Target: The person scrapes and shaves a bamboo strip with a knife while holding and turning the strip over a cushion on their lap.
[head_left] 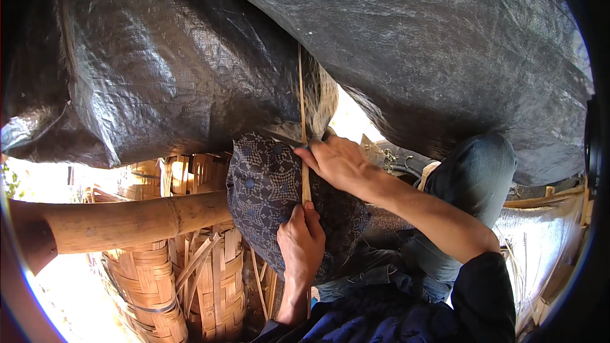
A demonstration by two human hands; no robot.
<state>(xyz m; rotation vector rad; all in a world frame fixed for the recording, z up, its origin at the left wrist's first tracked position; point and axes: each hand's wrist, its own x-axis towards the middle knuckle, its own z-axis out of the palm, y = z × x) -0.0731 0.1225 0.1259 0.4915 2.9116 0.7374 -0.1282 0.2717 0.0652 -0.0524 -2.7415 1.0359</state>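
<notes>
A long, thin bamboo strip [302,98] runs upright through the middle of the view, over a dark patterned cloth [264,181] draped across my lap. My left hand [300,238] is closed round its lower part, thumb along the strip. Higher up, my right hand [337,162] grips a knife; its handle is hidden in my fingers. The knife's blade [284,136] points left and crosses the strip, with my right thumb beside it. Whether the edge is cutting into the strip I cannot tell.
Black plastic sheeting [413,44] hangs low across the far side. A thick bamboo pole [140,221] comes in from the left toward the cloth. Woven bamboo baskets [143,279] stand below it, with loose strips sticking out. My knee in jeans [476,171] is raised at right.
</notes>
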